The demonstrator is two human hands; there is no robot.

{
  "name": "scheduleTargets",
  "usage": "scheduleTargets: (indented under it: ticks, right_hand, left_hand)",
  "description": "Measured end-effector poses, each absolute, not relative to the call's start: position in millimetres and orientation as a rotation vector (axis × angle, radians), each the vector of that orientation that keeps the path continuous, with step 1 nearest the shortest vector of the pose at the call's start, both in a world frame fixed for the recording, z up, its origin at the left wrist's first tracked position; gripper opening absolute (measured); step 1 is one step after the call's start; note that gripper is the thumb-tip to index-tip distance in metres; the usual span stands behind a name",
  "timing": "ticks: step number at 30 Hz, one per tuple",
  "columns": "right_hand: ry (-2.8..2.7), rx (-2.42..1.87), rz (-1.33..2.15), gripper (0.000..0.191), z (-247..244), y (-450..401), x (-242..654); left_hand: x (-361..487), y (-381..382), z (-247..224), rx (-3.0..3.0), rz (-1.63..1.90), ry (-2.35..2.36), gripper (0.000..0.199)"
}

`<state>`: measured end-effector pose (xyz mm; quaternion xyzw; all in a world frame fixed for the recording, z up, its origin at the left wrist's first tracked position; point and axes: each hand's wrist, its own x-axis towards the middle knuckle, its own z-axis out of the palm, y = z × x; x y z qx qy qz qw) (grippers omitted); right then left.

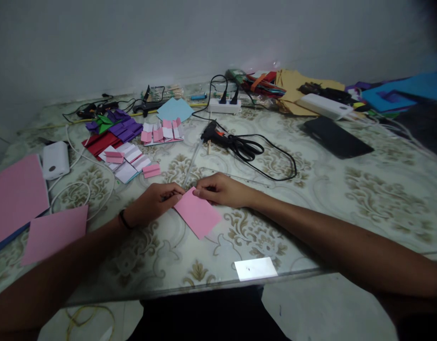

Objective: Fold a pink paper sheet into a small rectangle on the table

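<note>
Pinching one short end of the pink paper (200,214), the left hand (154,201) and right hand (221,189) sit almost together, fingers curled nearly closed, one at each corner of that end. The sheet lies set in from the near edge of the surface (328,213), around its middle, long axis slanting from the hands toward the near edge and rightward. Neither hand is clearly nearer. Beyond them, toward the far edge, lies the glue gun (216,135)
</note>
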<state>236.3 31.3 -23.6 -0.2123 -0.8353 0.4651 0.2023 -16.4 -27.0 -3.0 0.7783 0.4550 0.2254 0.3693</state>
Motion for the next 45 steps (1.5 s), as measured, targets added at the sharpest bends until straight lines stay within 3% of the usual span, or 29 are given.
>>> scheduleTargets:
  ticks: [34, 45]
  right_hand:
    - [-2.335, -0.608, 1.298, 0.045, -23.6, 30.8, 236.2]
    - [-2.301, -0.533, 1.272, 0.03, -15.3, 22.7, 240.0]
  left_hand:
    - [-15.2, -27.2, -1.9, 2.013, 0.592, 1.158, 0.023]
    - [-16.6, -26.4, -3.8, 2.028, 0.591, 1.158, 0.023]
